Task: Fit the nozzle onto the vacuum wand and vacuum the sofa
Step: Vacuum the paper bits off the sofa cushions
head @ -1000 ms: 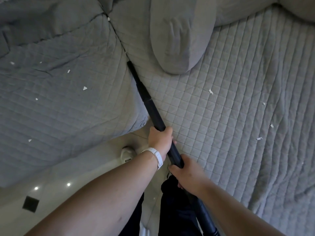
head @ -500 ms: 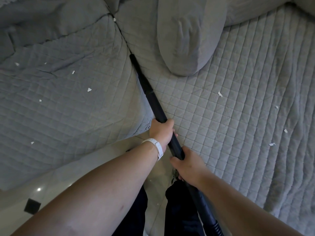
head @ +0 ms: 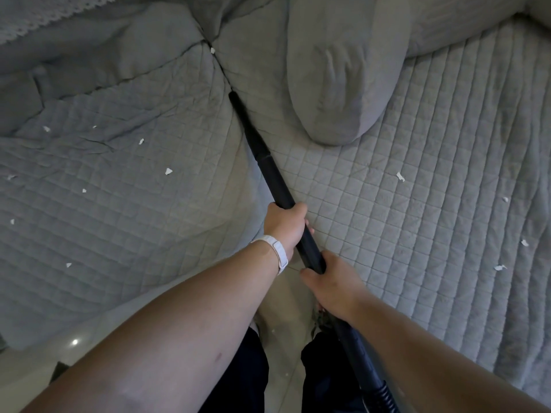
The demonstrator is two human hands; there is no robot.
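Clearly both hands clamp the wand (head: 275, 177): left hand (head: 284, 226) ahead, right hand (head: 332, 283) behind, probably for steering. Its nozzle (head: 240, 110) lies in the seam between sofa (head: 119, 204) cushions, likely chasing crumbs.

Grey quilted sofa (head: 387, 234), cover pretty rumpled on the left seat. Little white scraps (head: 168, 171) are scattered over both seats and a plump grey cushion (head: 337, 84) sits at the back. The black nozzle (head: 247, 126) on the vacuum wand (head: 280, 189) lies in the gap between the seats. Glossy floor (head: 44, 362) below.
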